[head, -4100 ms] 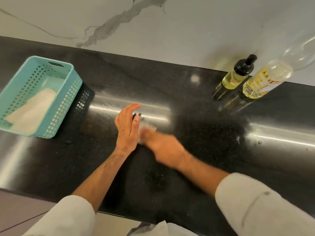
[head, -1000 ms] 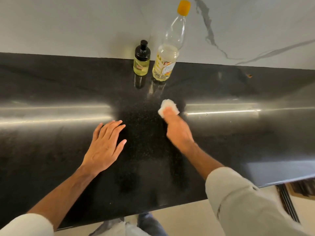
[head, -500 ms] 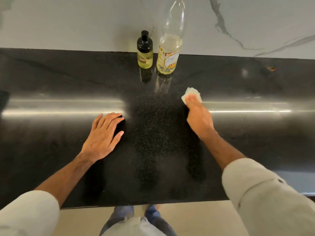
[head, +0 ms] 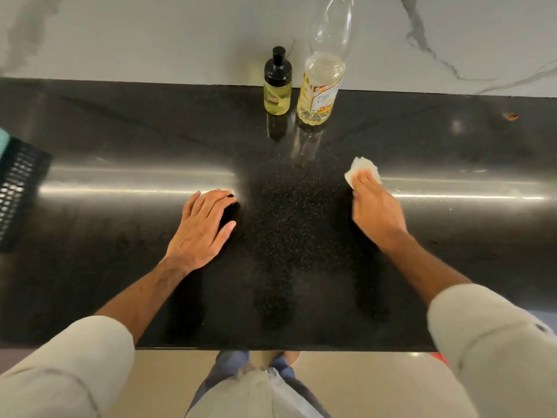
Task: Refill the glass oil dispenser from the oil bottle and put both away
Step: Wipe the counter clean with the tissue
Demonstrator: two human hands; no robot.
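Observation:
The small glass oil dispenser, black-capped and filled with yellow oil, stands upright at the back of the black counter against the wall. Right beside it stands the tall clear plastic oil bottle, about a third full; its cap is cut off by the frame's top. My right hand presses a crumpled white tissue flat onto the counter, in front and to the right of the bottle. Palm down on the counter rests my left hand, fingers together, holding nothing.
The black granite counter runs the full width below a white marble wall. A sliver of the teal basket and its dark reflection show at the far left edge. The counter's front edge lies close to my body, with floor below.
My right hand has slid the tissue to the right across the counter over the last second. The left hand has stayed flat in place. The view has shifted slightly, bringing the basket's edge in.

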